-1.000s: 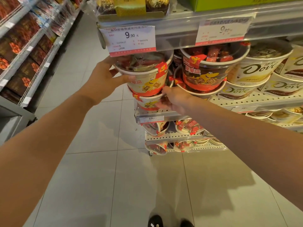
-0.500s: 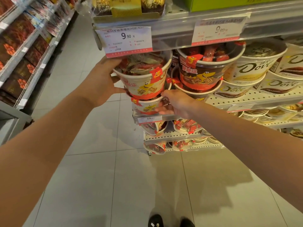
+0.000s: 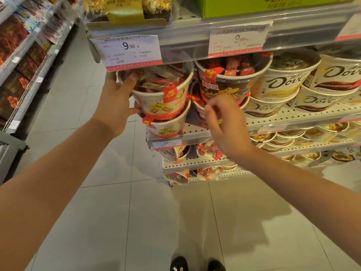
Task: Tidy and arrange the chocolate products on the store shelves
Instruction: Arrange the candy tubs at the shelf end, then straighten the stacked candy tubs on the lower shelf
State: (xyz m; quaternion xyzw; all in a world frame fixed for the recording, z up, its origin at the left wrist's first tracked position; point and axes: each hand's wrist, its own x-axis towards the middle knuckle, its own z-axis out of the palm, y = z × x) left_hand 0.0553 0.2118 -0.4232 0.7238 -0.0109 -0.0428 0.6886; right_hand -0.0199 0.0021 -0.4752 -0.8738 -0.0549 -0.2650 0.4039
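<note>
A cream chocolate tub (image 3: 162, 98) with a clear lid and a yellow cartoon label is stacked on a second cream tub (image 3: 168, 127) at the left end of the perforated shelf (image 3: 293, 116). My left hand (image 3: 115, 102) grips the upper cream tub on its left side, thumb under its base. To the right stands a dark brown tub (image 3: 224, 83) on another dark tub, mostly hidden. My right hand (image 3: 224, 118) hovers in front of the dark tubs, fingers loosely curled and holding nothing.
Cream Dove tubs (image 3: 283, 85) are stacked in two layers further right. Price tags (image 3: 129, 49) hang from the shelf above, close over the tubs. Lower shelves (image 3: 195, 163) hold more tubs. Another shelving unit (image 3: 23, 65) with dark boxes lines the aisle's left side. Grey tiled floor lies below.
My right hand has let go of the lower cream tub and lifted away to the right, in front of the dark tubs. My left hand still holds the upper cream tub.
</note>
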